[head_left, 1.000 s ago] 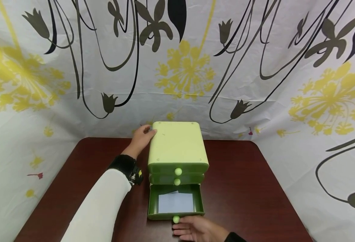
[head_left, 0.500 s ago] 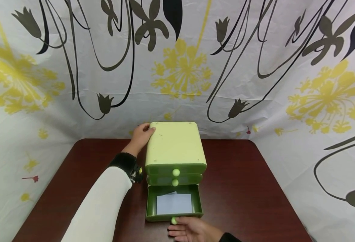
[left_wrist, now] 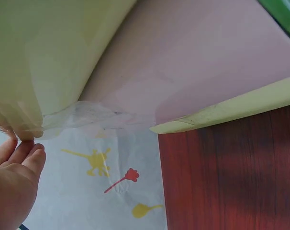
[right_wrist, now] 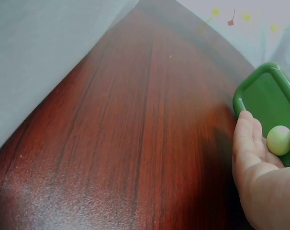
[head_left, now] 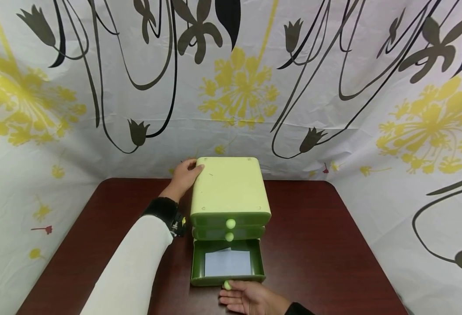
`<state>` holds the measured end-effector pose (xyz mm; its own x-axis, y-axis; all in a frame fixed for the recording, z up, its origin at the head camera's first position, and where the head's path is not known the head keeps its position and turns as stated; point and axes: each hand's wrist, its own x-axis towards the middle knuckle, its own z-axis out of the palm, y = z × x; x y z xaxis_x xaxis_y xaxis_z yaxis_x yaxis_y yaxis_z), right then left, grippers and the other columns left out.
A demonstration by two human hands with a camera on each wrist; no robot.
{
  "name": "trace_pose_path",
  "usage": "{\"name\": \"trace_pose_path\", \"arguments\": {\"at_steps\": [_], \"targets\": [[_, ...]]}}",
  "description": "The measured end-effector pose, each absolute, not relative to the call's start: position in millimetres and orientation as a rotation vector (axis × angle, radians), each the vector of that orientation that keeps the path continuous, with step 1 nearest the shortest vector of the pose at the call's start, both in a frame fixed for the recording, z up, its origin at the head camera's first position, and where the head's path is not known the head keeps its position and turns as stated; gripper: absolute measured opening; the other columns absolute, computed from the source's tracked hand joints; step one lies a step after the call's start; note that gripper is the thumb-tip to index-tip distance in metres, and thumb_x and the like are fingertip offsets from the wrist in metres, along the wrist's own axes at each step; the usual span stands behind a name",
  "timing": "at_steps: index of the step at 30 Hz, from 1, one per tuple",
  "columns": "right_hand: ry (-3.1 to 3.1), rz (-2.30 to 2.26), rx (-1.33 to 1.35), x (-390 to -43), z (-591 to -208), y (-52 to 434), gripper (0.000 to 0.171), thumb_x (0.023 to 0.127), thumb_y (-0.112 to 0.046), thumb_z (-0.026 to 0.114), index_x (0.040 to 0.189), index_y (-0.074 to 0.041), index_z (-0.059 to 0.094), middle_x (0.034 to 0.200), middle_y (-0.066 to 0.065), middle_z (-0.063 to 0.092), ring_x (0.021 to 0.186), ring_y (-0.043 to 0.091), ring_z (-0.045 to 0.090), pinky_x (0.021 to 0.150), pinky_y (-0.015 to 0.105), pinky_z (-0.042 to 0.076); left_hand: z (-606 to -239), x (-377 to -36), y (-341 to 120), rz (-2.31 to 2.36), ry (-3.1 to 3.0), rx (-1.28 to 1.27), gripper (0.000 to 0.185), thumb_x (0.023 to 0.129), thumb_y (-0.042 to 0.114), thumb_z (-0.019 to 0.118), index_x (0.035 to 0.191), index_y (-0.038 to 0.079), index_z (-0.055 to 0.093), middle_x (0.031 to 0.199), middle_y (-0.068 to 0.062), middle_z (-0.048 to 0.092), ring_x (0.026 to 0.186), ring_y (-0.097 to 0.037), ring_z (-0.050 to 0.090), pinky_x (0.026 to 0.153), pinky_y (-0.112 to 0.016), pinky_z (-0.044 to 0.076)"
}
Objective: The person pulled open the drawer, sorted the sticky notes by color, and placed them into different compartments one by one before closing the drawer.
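A small drawer cabinet with a pale yellow-green top and green drawer fronts stands on the table. Its bottom drawer is pulled out, and white paper lies inside. At the cabinet's back left corner, my left hand grips the edge, thumb on top. In the left wrist view, its fingertips touch the rear edge by some clear tape. My right hand pinches the round light-green knob of the bottom drawer. The right wrist view shows the knob between thumb and fingers.
Two upper drawers with round knobs are in. The dark red wooden table extends on both sides of the cabinet. A white cloth with printed flowers hangs behind and at the sides of the table.
Both hands keep their places on the cabinet and the knob, and the bottom drawer stays pulled out. Only the head view shifts slightly.
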<state>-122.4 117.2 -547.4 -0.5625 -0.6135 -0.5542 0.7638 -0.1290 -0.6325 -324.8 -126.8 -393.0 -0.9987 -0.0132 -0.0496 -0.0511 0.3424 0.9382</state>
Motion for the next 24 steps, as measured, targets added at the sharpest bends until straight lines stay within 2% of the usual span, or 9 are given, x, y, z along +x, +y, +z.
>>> {"name": "trace_pose_path", "arguments": {"at_steps": [5, 10, 17, 24], "targets": [[1.167, -1.867, 0.197, -124.0, -545.7, 115.6, 0.014, 0.101, -0.024, 0.051, 0.103, -0.012, 0.057, 0.103, 0.003, 0.070, 0.099, 0.014, 0.067, 0.092, 0.026, 0.051, -392.5, -326.0, -128.2, 1.735, 2.571, -0.062, 0.057, 0.100, 0.035, 0.052, 0.149, 0.010, 0.036, 0.149, -0.015, 0.037, 0.133, -0.034, 0.039, 0.104, -0.048, 0.041], [1.237, -1.889, 0.207, -126.2, -545.4, 113.0, 0.015, 0.101, -0.024, 0.052, 0.103, -0.010, 0.059, 0.105, 0.006, 0.069, 0.101, 0.018, 0.066, 0.093, 0.031, 0.051, -392.5, -325.2, -128.5, 1.697, 2.600, -0.053, 0.057, 0.100, 0.037, 0.052, 0.149, 0.010, 0.037, 0.152, -0.015, 0.033, 0.136, -0.036, 0.035, 0.105, -0.049, 0.039], [1.303, -1.900, 0.241, -132.7, -543.9, 109.2, 0.019, 0.102, -0.022, 0.049, 0.108, -0.006, 0.058, 0.105, 0.009, 0.070, 0.102, 0.021, 0.066, 0.095, 0.035, 0.051, -389.2, -321.0, -126.8, 1.713, 2.603, -0.027, 0.057, 0.101, 0.035, 0.051, 0.148, 0.007, 0.036, 0.150, -0.017, 0.035, 0.136, -0.036, 0.036, 0.105, -0.049, 0.039], [1.366, -1.923, 0.252, -140.3, -543.2, 104.9, 0.021, 0.102, -0.022, 0.049, 0.106, -0.005, 0.059, 0.105, 0.010, 0.070, 0.100, 0.021, 0.067, 0.093, 0.035, 0.052, -391.0, -321.3, -126.7, 1.731, 2.598, -0.024, 0.057, 0.101, 0.034, 0.051, 0.148, 0.006, 0.036, 0.147, -0.018, 0.039, 0.133, -0.035, 0.040, 0.103, -0.048, 0.041]]}}
